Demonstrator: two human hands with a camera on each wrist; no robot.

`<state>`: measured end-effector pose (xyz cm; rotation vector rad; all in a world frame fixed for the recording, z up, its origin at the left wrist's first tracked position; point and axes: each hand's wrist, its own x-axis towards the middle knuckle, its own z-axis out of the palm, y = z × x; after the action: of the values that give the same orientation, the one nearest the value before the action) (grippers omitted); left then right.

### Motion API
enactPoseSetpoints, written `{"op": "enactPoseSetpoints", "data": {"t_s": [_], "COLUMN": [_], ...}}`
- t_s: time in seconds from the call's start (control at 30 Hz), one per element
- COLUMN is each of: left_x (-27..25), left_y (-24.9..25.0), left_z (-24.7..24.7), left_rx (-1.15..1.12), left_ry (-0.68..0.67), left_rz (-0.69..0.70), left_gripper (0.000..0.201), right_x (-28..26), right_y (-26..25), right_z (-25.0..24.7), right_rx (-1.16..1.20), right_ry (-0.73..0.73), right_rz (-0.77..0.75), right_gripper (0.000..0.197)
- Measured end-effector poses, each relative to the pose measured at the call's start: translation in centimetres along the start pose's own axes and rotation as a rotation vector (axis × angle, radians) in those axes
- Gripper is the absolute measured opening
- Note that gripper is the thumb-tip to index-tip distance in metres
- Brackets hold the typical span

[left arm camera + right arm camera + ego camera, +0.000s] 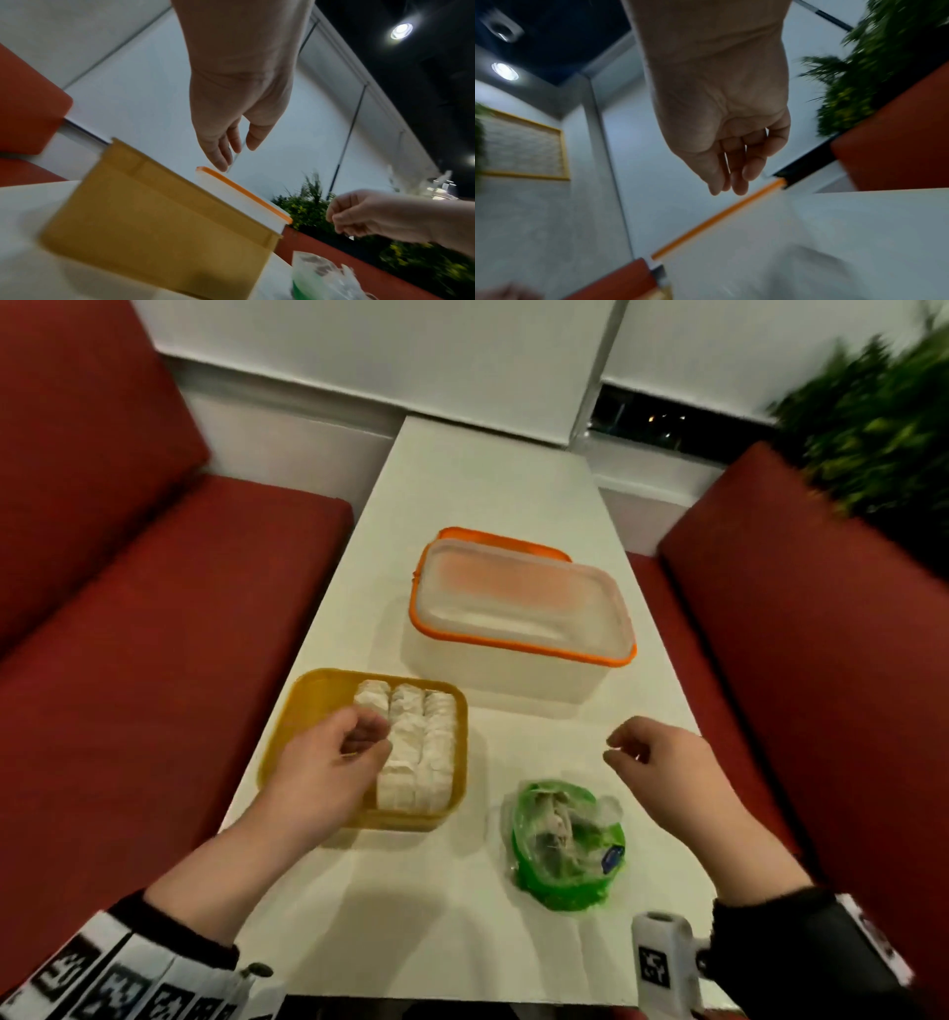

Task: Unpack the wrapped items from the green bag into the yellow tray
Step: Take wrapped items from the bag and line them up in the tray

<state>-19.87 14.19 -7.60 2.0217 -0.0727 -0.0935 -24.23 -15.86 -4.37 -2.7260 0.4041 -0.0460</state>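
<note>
Left hand over yellow tray — right hand empty beside green bag.

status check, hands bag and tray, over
Left hand empty over yellow tray. Right hand empty, above green bag. Wrapped items in tray. Path clear.

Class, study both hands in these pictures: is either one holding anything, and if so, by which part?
Nothing is held. The left hand hovers over the yellow plastic tray with loosely curled, empty fingers. The right hand hangs empty above the white table, beyond the crumpled green plastic bag.
</note>
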Motion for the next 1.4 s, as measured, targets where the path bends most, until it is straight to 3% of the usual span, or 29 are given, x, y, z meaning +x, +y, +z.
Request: {"op": "enactPoseSetpoints", "data": {"t_s": [0.13, 0.27, 0.43, 0.53, 0.67, 0.73, 0.87, 1.07, 1.2, 1.4], "left_x": [-1.1, -2.4, -3.1, -3.3, -3.9, -4.6, -5.0, -4.2, -3.8, -3.7], "left_y": [2.4, 3.3, 2.1, 1.5, 0.2, -0.2, 0.2, 0.9, 0.9, 1.1], "left_z": [3.7, 8.0, 12.8, 13.6, 13.4, 13.4, 13.8, 14.3, 14.1, 13.6], "left_rx": [0.088, 0.296, 0.632, 0.668, 0.611, 0.583, 0.413, 0.216, 0.198, 0.119], "left_ry": [-0.178, -0.424, -0.697, -0.636, -0.475, -0.455, -0.450, -0.483, -0.515, -0.540], "left_rz": [0.119, 0.227, 0.378, 0.352, 0.355, 0.315, 0.164, -0.102, -0.114, -0.098], "left_gripper": [0.018, 0.019, 0.034, 0.039, 0.021, 0.021, 0.032, 0.053, 0.079, 0.082], "right_x": [-2.6, -3.2, -3.7, -4.3, -4.7, -4.8, -5.3, -5.6, -4.9, -4.1], "right_y": [3.4, 3.9, 3.5, 3.9, 4.4, 4.6, 5.1, 4.4, 4.7, 4.6], "right_z": [2.6, 4.5, 5.7, 6.4, 7.5, 8.1, 8.3, 8.2, 8.0, 8.3], "right_rx": [0.008, 0.088, 0.171, 0.231, 0.290, 0.407, 0.700, 0.877, 0.866, 0.965], "right_ry": [-0.103, -0.219, -0.311, -0.324, -0.339, -0.314, -0.269, -0.350, -0.417, -0.453], "right_rz": [0.117, 0.208, 0.188, 0.259, 0.323, 0.383, 0.495, 0.529, 0.549, 0.562], "right_gripper": [0.023, 0.051, 0.050, 0.056, 0.038, 0.041, 0.037, 0.030, 0.036, 0.032]}}
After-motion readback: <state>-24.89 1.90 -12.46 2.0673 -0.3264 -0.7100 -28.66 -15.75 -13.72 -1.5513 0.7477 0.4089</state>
